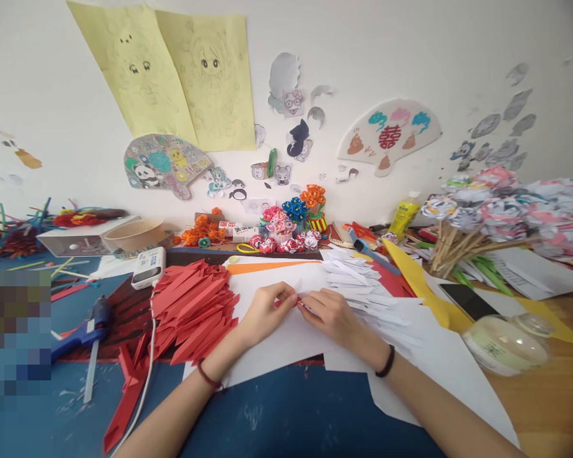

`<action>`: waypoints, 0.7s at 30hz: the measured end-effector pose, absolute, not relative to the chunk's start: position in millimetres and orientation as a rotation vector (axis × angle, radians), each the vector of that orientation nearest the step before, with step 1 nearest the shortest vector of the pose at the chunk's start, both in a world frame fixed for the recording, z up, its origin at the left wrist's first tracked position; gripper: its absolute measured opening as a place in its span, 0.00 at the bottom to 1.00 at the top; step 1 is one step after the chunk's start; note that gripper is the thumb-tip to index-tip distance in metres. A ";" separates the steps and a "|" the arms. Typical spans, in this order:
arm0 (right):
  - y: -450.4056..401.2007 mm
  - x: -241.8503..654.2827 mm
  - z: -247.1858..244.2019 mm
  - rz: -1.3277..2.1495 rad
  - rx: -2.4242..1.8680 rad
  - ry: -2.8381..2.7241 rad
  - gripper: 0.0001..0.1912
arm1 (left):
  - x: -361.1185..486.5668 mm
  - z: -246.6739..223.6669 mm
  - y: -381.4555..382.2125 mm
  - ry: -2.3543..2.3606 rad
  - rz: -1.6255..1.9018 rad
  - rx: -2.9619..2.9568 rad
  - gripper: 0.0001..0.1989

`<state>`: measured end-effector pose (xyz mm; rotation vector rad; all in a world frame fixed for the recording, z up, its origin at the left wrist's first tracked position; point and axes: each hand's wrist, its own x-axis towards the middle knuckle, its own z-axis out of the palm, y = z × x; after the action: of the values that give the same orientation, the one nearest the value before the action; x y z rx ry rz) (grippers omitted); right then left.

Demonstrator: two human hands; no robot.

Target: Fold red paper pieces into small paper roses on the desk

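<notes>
Two hands, left point(267, 313) and right point(333, 312), pinch a small red piece point(297, 300) between fingertips, over the white sheet point(262, 364). Mostly hidden; probably folded paper: light, springy, creases easily. Hold by edges, gently.

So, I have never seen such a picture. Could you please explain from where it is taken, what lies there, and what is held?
There is no machine: a camera on the person's head looks forward and down. You see their bare left hand and right hand, together holding a small red piece, mostly hidden, above white paper. On the left lie folded red strips and, farther left, a glue gun; on the right, white strips and a jar.
</notes>
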<state>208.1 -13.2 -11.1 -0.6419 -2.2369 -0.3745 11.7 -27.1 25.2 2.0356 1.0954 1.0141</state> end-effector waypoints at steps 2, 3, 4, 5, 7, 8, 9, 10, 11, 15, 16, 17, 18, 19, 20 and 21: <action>-13.6 207.2 -10.9 -0.375 -0.629 -2.218 0.13 | 12.2 28.9 -28.7 1.131 1.000 2.020 0.11; -13.9 206.6 -11.1 -0.377 -0.623 -2.209 0.13 | 12.4 30.7 -29.4 1.145 0.991 2.008 0.11; -14.3 206.0 -11.4 -0.379 -0.621 -2.201 0.13 | 12.6 32.2 -29.9 1.156 0.985 1.995 0.11; -14.6 205.4 -11.7 -0.380 -0.621 -2.195 0.13 | 12.8 33.6 -30.2 1.165 0.983 1.985 0.11; -15.0 204.7 -12.6 -0.384 -0.624 -2.187 0.13 | 12.9 35.4 -30.4 1.178 0.988 1.982 0.11; -15.1 204.6 -13.0 -0.385 -0.625 -2.187 0.13 | 12.8 35.9 -30.3 1.183 0.989 1.985 0.11; -15.3 204.5 -13.2 -0.385 -0.625 -2.188 0.12 | 12.5 36.2 -30.1 1.191 0.989 1.991 0.11; -15.5 204.5 -13.2 -0.384 -0.624 -2.190 0.12 | 12.0 36.3 -29.8 1.201 0.988 1.998 0.11; -15.8 204.6 -13.0 -0.384 -0.619 -2.192 0.11 | 11.2 36.3 -29.3 1.210 0.988 2.003 0.11; -17.1 204.4 -11.1 -0.404 -0.611 -2.182 0.11 | 5.1 35.3 -25.7 1.245 1.011 2.027 0.11; -17.3 204.3 -10.6 -0.414 -0.612 -2.179 0.11 | 3.1 34.7 -24.4 1.250 1.015 2.038 0.11; -17.5 204.1 -10.3 -0.424 -0.615 -2.175 0.12 | 1.3 34.1 -23.1 1.255 1.015 2.050 0.11; -17.6 203.9 -10.1 -0.436 -0.618 -2.171 0.12 | -0.2 33.5 -21.8 1.259 1.013 2.063 0.10; -17.8 203.8 -10.0 -0.447 -0.619 -2.166 0.13 | -1.4 32.8 -20.7 1.262 1.010 2.075 0.11; -17.9 203.6 -10.0 -0.459 -0.621 -2.160 0.13 | -2.1 32.0 -19.8 1.264 1.008 2.087 0.11; -18.0 203.5 -10.1 -0.471 -0.622 -2.154 0.14 | -2.4 31.3 -19.2 1.269 1.008 2.099 0.11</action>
<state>203.5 -18.0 -10.1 -0.6217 -2.1540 -0.4713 -2.4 -19.2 31.3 2.0985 1.2687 1.0081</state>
